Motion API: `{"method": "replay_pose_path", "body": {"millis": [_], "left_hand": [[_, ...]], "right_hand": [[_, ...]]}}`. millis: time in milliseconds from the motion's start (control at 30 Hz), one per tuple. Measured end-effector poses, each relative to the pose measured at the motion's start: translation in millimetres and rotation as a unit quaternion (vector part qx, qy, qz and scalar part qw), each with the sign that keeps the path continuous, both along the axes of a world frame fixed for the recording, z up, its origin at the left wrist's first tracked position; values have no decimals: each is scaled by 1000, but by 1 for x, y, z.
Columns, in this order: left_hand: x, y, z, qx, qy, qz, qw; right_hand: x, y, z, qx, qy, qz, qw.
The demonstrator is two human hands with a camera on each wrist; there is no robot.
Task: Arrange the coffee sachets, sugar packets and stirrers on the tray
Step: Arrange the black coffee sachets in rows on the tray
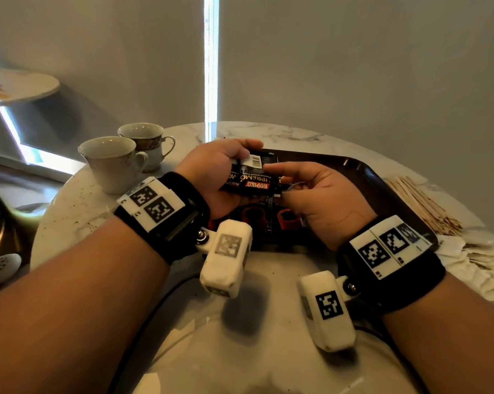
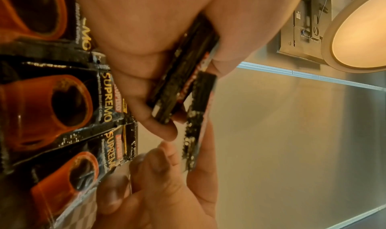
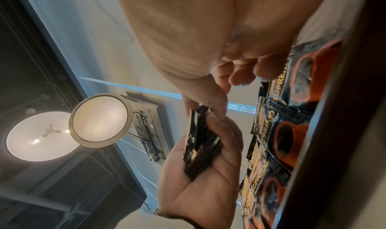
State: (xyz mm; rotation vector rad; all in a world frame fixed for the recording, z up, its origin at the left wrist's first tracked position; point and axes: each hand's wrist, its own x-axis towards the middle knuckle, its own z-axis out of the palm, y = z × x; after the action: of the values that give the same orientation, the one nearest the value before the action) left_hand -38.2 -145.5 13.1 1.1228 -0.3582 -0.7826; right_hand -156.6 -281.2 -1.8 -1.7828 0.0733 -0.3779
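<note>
My left hand grips a small stack of black coffee sachets above the dark brown tray. My right hand meets the stack from the right, thumb and forefinger pinching the end of one sachet that sticks out from the rest. The right wrist view shows the same pinch at the sachet's end. Several more sachets lie side by side on the tray under my hands. Wooden stirrers and pale sugar packets lie on the table right of the tray.
Two white teacups stand at the back left of the round marble table. Cables run across the near part of the table. A wall and blinds close off the far side.
</note>
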Motion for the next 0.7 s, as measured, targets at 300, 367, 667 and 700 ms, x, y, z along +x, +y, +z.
{"method": "replay_pose_path", "body": {"millis": [300,367,667,700], "left_hand": [[0,-1,0,20,13,22,999],[-2,0,1,22,12,25,999],[-1,-3,-4,34,5,19,999],[-1,-3,-4,36,6,17,999]], "right_hand": [[5,-3,-7,-32,-10,9,999],[5,-4,-7,-27,-9,15,999],[4,1,-2,-63,-72,10,995],[4,0,-2,-59,-73,13,996]]}}
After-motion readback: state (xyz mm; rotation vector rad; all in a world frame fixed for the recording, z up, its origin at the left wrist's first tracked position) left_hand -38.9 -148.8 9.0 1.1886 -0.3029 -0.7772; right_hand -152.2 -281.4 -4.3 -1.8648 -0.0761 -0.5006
